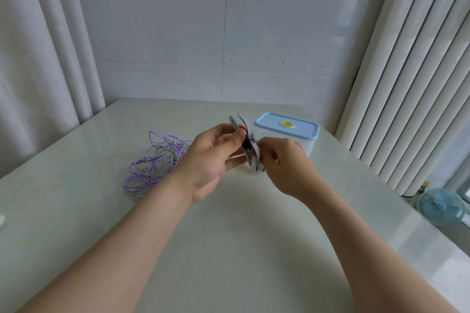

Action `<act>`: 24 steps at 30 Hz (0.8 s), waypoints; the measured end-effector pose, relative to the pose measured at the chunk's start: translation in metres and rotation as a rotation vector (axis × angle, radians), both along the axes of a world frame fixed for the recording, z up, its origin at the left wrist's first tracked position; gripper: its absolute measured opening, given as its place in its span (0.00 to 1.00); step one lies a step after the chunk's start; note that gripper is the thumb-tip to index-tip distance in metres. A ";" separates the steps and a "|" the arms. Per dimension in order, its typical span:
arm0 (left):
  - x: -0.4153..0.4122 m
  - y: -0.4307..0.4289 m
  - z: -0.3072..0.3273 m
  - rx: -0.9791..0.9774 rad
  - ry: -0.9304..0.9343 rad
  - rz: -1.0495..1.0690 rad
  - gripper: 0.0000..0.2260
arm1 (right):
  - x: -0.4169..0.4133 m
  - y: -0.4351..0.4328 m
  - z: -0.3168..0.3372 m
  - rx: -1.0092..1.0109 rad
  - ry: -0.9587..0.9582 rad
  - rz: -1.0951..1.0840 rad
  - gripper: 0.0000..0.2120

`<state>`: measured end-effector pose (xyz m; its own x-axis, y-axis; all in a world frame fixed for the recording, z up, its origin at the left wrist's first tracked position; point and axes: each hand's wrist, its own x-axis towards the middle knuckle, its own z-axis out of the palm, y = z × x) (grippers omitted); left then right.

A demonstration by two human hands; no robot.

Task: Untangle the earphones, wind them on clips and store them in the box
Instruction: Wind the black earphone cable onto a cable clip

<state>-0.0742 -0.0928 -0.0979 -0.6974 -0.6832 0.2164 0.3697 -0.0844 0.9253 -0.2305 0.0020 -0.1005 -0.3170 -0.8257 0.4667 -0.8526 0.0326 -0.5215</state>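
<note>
**Clip Handling: Hazards and Parts Count**

The earphones (155, 160) lie as a purple tangle on the table (229, 249), left of the hands and untouched; no turn of purple cord is on a clip yet. The clip (246, 143), grey with a black centre, is held in the air between both hands, just in front of the box (309, 147). The left hand (211, 160) grips it with curled fingers and the thumb on the black centre; the right hand (282, 162) pinches its other side with bent fingertips. A pale strand (234, 157) runs from the left hand toward the clip; whether it is a cord cannot be told.

Likely faults:
- the clip may spring from the fingertips, since both holds are small pinches on a sprung part;
- it may nip a finger if released unevenly;
- pulling one loop of the tangle hard would tighten its knots; the cord is thin and the loops overlap closely;
- the tangle may be dragged off the table, as it is light and lies loose;
- the box is closed by its blue lid (287, 124); storing fails until that is lifted.

Count: one tangle, number of sets inside not discernible; one clip visible; one box, one lid; two hands; one pale strand. Beyond the table: one blue fan (441, 209) low at the right; curtains (407, 84) on both sides.
</note>
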 end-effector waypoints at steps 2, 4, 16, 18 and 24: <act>0.000 -0.001 0.001 0.027 0.012 0.022 0.12 | 0.004 0.001 -0.001 0.040 0.044 0.056 0.12; 0.001 -0.005 0.002 0.089 0.052 0.038 0.14 | 0.010 0.003 -0.001 0.057 0.035 0.118 0.11; 0.002 -0.019 0.004 0.416 0.290 0.282 0.09 | 0.022 0.015 0.017 0.304 -0.261 0.162 0.15; -0.002 -0.013 0.005 0.409 0.280 0.317 0.09 | 0.027 0.018 0.022 0.348 -0.271 0.204 0.16; -0.003 -0.013 -0.010 0.007 -0.039 0.471 0.14 | 0.041 0.023 0.033 0.343 -0.390 0.365 0.16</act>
<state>-0.0770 -0.1057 -0.1083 -0.3191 -0.9283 0.1911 0.3346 0.0783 0.9391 -0.1897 0.0255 -0.0679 -0.0806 -0.9947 0.0634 -0.5897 -0.0037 -0.8076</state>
